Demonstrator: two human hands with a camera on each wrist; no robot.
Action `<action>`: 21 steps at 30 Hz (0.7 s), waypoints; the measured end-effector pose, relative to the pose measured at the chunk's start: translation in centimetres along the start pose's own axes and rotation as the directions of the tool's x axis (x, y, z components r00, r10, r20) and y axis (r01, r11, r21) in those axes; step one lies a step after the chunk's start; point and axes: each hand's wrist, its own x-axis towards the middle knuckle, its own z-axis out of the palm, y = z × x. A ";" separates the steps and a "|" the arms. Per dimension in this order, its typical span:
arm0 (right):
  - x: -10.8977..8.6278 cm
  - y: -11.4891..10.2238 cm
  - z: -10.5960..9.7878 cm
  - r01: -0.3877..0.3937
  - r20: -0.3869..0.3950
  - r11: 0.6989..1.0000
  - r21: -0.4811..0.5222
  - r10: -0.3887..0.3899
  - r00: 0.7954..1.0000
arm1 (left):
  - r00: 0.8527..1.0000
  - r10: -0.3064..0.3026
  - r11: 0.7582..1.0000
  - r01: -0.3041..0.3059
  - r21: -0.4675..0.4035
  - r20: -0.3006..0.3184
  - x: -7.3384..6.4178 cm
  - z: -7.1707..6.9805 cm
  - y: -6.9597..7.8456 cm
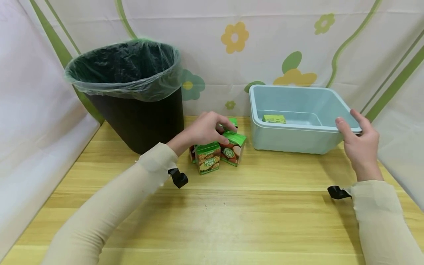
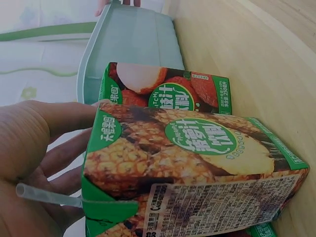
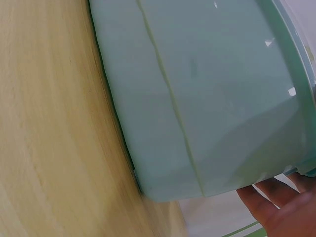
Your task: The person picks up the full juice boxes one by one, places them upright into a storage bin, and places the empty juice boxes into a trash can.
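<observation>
We see a red and green box-shaped lychee drink carton [image 1: 232,151] on the table, just right of an orange-brown and green box-shaped pineapple drink carton [image 1: 208,159]. The pineapple carton stands upright, and a thin translucent straw [image 2: 52,196] sticks out by its top end. Close behind these two we make out another green-topped carton [image 1: 233,120], mostly hidden by the fingers, and a strip of a dark red carton [image 1: 192,154] showing at the left.

Our left hand [image 1: 207,129] is over the group, with its thumb and forefinger apart at the lychee carton's top; we cannot tell whether they are clamped on it.

To the right sits a pale blue-green rectangular plastic bin [image 1: 291,140], with a small yellow-green box [image 1: 274,118] inside. Our right hand [image 1: 362,147] grips its near right corner, thumb over the rim and fingers along the outer side. The two hands are well apart.

To the left of the cartons we have a tall black waste bin [image 1: 145,121], lined with a thin translucent green plastic bag [image 1: 126,88] folded over its rim. Everything stands on a light yellow wood-grain table [image 1: 212,221], and behind it hangs a white cloth printed with flowers and green stems [image 1: 205,40]. Cream-coloured long sleeves [image 1: 116,206] cover both arms.
</observation>
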 end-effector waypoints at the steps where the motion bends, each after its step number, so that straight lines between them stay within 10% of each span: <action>1: 0.0 0.0 0.0 0.000 -0.001 1.000 -0.003 0.000 1.000 | 1.000 -0.003 1.000 0.003 0.007 -0.005 0.0 0.0 0.1; 21: 0.0 0.3 0.0 0.008 0.017 1.000 -0.007 -0.008 1.000 | 0.997 0.075 0.980 -0.075 0.185 0.005 0.4 0.9 0.5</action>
